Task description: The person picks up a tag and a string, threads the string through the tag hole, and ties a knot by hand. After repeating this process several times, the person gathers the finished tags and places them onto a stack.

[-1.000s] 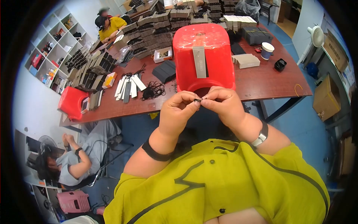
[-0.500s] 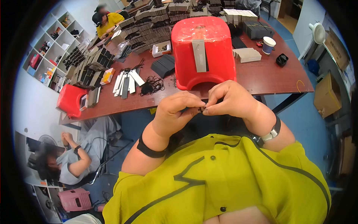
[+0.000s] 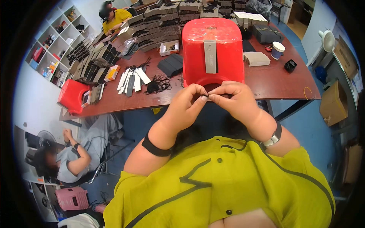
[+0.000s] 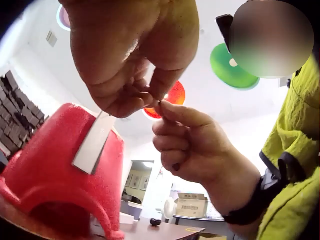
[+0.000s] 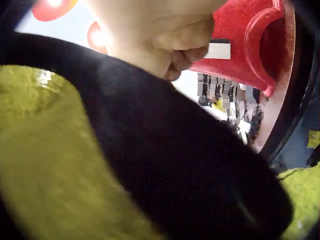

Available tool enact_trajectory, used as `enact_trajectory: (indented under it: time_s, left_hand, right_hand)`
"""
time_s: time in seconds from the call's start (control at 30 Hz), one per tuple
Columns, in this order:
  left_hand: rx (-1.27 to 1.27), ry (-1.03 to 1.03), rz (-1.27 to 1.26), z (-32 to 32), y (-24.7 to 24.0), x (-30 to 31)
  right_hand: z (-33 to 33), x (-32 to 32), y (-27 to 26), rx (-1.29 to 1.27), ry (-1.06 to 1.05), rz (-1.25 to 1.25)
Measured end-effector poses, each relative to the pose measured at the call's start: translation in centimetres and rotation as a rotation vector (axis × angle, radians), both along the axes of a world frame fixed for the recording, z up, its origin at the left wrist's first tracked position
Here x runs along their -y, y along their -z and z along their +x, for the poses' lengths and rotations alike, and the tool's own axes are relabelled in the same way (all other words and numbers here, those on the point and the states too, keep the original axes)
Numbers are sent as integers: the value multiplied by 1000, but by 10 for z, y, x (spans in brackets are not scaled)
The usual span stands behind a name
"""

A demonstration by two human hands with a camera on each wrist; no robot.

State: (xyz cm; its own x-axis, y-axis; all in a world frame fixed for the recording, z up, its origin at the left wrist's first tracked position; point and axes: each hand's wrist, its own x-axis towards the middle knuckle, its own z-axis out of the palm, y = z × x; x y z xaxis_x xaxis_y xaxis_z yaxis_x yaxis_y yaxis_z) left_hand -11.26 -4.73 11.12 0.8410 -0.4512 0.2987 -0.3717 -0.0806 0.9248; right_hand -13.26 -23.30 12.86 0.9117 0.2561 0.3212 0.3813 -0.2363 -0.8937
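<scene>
In front of the red stool my two hands meet fingertip to fingertip. My left hand pinches a short bit of thin black cord between thumb and forefinger. Opposite it, my right hand pinches the same cord; its other fingers are curled in the left wrist view. Most of the cord is hidden by the fingertips. A grey tag with printed letters hangs flat against the stool's side, just beyond the hands.
Left of the stool on the table lie a tangle of black cords, white and grey strips and a dark stack of cards. A paper cup stands right. Another person sits at the left.
Both hands lowered slightly, then rose again toward the stool, fingertips staying together. Small black loops showed between the fingers earlier; now only a dark bit shows. The view shifted a little.
</scene>
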Motion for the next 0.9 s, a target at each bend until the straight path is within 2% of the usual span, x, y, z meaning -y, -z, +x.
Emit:
enact_trajectory:
  time_s: [0.03, 0.07, 0.13, 0.17, 0.23, 0.27, 0.33, 0.47, 0.73, 0.9]
  left_hand:
    - [-287, 50, -134, -3, -2, 3]
    - [-286, 47, -139, -2, -1, 4]
    - [-733, 172, -480, 1, 1, 7]
    - [-733, 174, -483, 0, 0, 8]
    - [-387, -124, -334, -4, -3, 10]
    - [-387, -123, -335, -4, -3, 8]
    - [342, -311, 51, -5, -10, 4]
    - [344, -312, 144, -14, -13, 8]
    - [346, -306, 157, -13, -14, 9]
    - [317, -276, 144, -14, -14, 9]
  right_hand:
    - [0, -1, 4, 96, 80, -37]
    - [0, -3, 8, 96, 76, -41]
    - [2, -6, 14, 128, 153, -41]
    - [3, -7, 15, 129, 153, -44]
    - [6, -8, 16, -368, 21, 494]
    - [8, -7, 18, -367, 22, 493]
    - [12, -3, 21, -516, -58, 619]
    - [10, -5, 24, -531, -102, 640]
    - [10, -3, 23, -625, -239, 687]
    - [9, -5, 19, -606, -208, 655]
